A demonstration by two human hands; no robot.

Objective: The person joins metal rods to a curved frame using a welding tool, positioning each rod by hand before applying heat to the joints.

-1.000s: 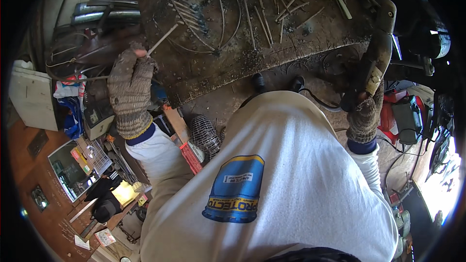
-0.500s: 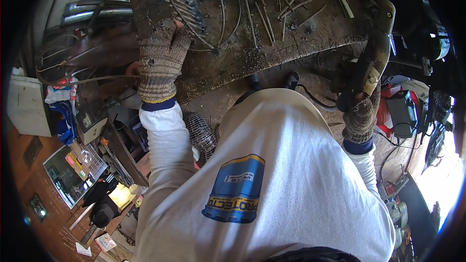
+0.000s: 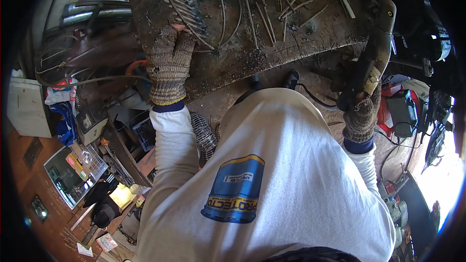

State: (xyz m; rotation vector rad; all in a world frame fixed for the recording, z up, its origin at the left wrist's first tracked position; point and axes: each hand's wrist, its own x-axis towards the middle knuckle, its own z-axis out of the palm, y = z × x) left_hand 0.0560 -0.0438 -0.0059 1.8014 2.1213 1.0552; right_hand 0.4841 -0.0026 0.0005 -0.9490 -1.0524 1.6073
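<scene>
The bent-rod assembly (image 3: 223, 9) is positioned upper left of center. Its short rods (image 3: 185, 12) are met by the gloved left hand (image 3: 170, 63); whether one is pinched cannot be told. At right, a long brown implement (image 3: 379, 43) is gripped by the gloved right hand (image 3: 361, 119). Loose strips (image 3: 343, 1) are scattered upper center.

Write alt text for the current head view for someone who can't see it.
The gloved left hand is at the near left side of a curved rod frame on a dark table, its grip unclear; the gloved right hand holds a long tool. Loose rods lie right of the frame.
</scene>
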